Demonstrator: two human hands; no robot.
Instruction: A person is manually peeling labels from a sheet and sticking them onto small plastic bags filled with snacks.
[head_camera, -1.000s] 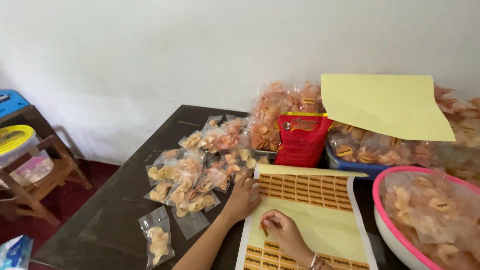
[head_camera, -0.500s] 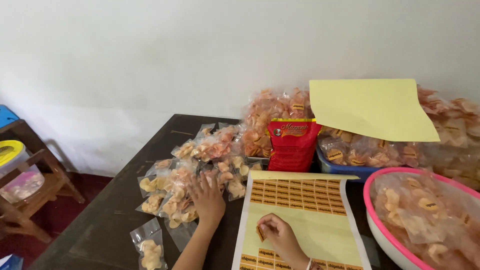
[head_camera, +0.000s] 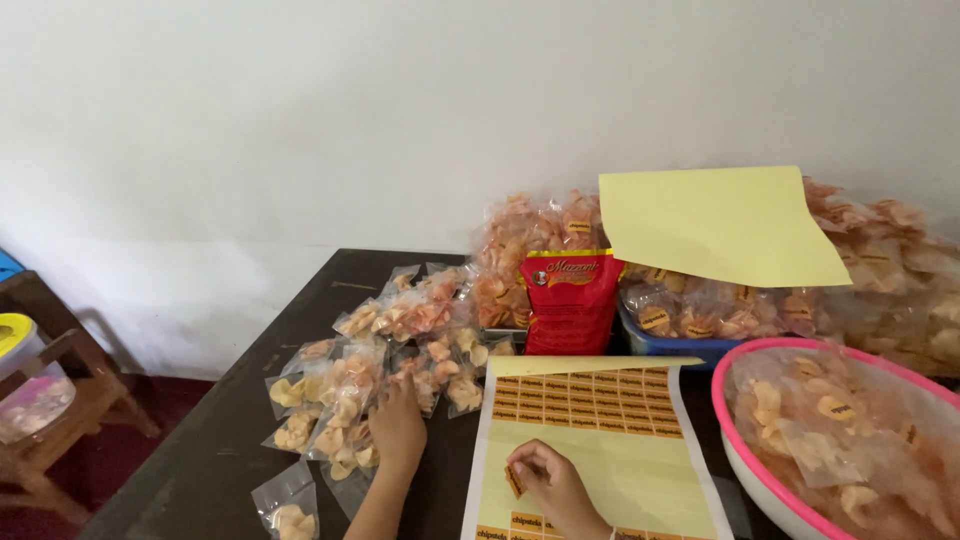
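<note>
Left hand (head_camera: 398, 428) lies flat, fingers spread, on small clear snack packets (head_camera: 345, 400) left of the sticker sheet (head_camera: 590, 440). Right hand (head_camera: 550, 485) pinches a small orange sticker (head_camera: 513, 481) at the near sheet, fingers curled. Packets lie left and far from the sticker; left hand nearer. Red pouch (head_camera: 570, 300) stands far. Pink basin (head_camera: 760, 470) right. Yellow paper (head_camera: 715, 225) tops bagged snacks. Dark tabletop (head_camera: 220, 460).

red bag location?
Head view, centre: the red bag stands upright behind the sticker sheet, between the crackers pile and the blue tub.
</note>
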